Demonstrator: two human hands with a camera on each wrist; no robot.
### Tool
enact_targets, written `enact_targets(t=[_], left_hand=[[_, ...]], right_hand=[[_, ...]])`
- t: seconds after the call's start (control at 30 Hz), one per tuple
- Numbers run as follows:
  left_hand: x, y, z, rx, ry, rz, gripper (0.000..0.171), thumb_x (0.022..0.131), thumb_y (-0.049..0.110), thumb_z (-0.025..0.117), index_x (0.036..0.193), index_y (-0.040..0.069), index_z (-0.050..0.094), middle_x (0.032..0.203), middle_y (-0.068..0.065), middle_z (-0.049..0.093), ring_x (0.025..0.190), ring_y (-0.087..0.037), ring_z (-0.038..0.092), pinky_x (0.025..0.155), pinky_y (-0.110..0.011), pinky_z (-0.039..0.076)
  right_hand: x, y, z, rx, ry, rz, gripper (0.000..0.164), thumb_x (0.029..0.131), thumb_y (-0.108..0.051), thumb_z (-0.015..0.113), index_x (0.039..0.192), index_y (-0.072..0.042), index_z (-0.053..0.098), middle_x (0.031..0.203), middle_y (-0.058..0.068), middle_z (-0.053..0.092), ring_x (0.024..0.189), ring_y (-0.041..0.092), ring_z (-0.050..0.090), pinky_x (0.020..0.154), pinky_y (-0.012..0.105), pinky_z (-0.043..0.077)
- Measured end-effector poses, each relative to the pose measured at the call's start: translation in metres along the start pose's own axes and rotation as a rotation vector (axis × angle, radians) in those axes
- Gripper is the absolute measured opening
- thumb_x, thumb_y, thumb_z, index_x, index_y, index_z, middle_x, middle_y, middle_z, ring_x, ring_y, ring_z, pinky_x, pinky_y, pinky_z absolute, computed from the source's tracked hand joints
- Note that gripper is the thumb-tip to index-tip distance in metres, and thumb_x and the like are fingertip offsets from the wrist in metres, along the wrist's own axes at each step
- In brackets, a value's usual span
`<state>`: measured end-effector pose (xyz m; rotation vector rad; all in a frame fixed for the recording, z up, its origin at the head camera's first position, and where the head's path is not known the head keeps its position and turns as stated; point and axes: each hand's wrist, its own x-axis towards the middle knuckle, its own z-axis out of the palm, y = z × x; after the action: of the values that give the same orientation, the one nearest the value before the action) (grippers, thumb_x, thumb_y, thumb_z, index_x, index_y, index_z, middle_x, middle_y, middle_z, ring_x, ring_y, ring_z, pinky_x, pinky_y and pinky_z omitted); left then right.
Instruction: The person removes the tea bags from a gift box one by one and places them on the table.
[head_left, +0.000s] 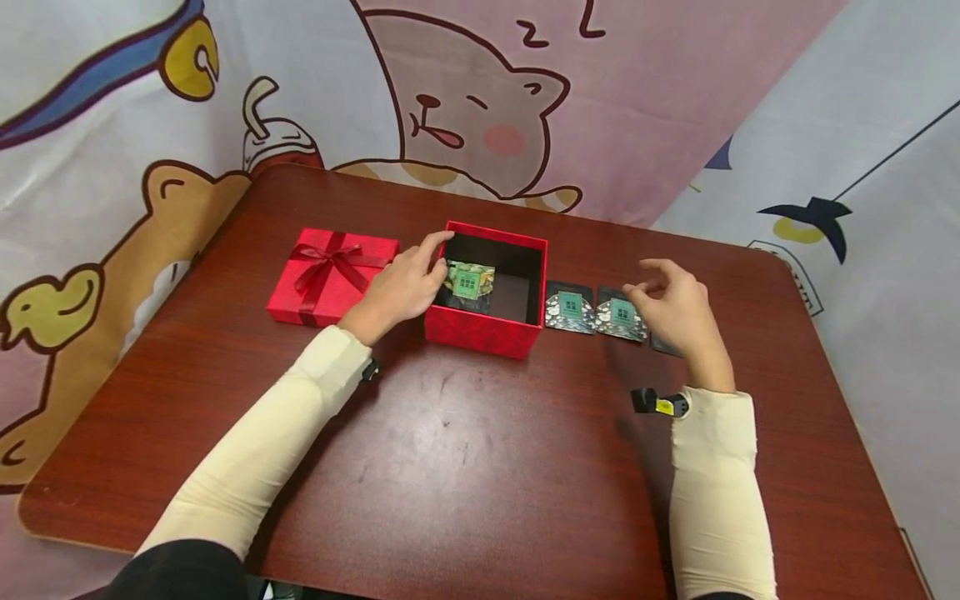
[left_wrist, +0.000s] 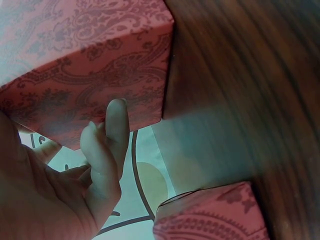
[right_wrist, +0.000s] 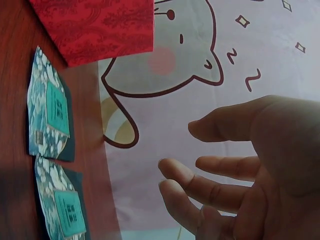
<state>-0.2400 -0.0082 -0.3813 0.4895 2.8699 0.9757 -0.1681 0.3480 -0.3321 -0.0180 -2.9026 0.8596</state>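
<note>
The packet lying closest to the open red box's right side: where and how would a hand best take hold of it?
Probably by the near edge of this packet, the right hand coming from the near side, thumb above, fingertips below. It lies roughly flat, with the box close on its left and the second packet on its right, while bare table shows before that edge.
</note>
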Motion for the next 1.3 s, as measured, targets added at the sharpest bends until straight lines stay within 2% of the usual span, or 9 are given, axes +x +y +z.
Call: enact_targets(t=[0.17, 0.47, 0.73, 0.97, 1.3], left_hand=[[0.000, 0.000, 0.000, 0.004, -0.001, -0.002, 0.053, 0.101, 0.033, 0.040, 0.153, 0.027, 0.031, 0.117, -0.016, 0.059, 0.109, -0.031, 0.059, 0.087, -0.052, 0.048], [0.000, 0.000, 0.000, -0.003, 0.007, 0.006, 0.053, 0.101, 0.032, 0.041, 0.153, 0.026, 0.032, 0.106, -0.015, 0.059, 0.099, -0.030, 0.060, 0.084, -0.051, 0.049], [0.000, -0.001, 0.000, -0.004, 0.006, 0.004, 0.053, 0.101, 0.032, 0.041, 0.152, 0.026, 0.032, 0.113, -0.015, 0.059, 0.107, -0.031, 0.060, 0.088, -0.052, 0.048], [0.000, 0.000, -0.001, 0.000, 0.002, 0.007, 0.053, 0.101, 0.033, 0.040, 0.153, 0.026, 0.032, 0.109, -0.016, 0.060, 0.110, -0.031, 0.060, 0.089, -0.052, 0.048], [-0.002, 0.001, -0.002, -0.008, -0.003, 0.003, 0.053, 0.101, 0.035, 0.039, 0.153, 0.028, 0.032, 0.128, -0.018, 0.057, 0.120, -0.031, 0.056, 0.091, -0.055, 0.047]], right_hand=[[0.002, -0.008, 0.005, 0.010, 0.000, -0.019, 0.051, 0.096, -0.024, 0.061, 0.140, 0.000, 0.051, 0.103, 0.021, 0.070, 0.098, 0.035, 0.067, 0.067, 0.038, 0.046], [0.009, -0.024, 0.017, 0.029, 0.005, -0.059, 0.048, 0.093, -0.019, 0.064, 0.136, 0.000, 0.053, 0.098, 0.019, 0.071, 0.095, 0.033, 0.069, 0.077, 0.047, 0.050], [0.014, -0.041, 0.028, 0.040, -0.026, -0.091, 0.047, 0.094, -0.021, 0.063, 0.136, -0.001, 0.054, 0.099, 0.017, 0.071, 0.093, 0.030, 0.068, 0.076, 0.045, 0.048], [0.018, -0.055, 0.036, 0.055, -0.019, -0.117, 0.049, 0.093, -0.021, 0.064, 0.137, -0.001, 0.052, 0.097, 0.015, 0.071, 0.091, 0.028, 0.067, 0.078, 0.045, 0.049], [0.024, -0.076, 0.047, 0.075, -0.047, -0.134, 0.051, 0.092, -0.026, 0.065, 0.138, -0.006, 0.053, 0.098, 0.010, 0.071, 0.089, 0.025, 0.068, 0.077, 0.043, 0.050]])
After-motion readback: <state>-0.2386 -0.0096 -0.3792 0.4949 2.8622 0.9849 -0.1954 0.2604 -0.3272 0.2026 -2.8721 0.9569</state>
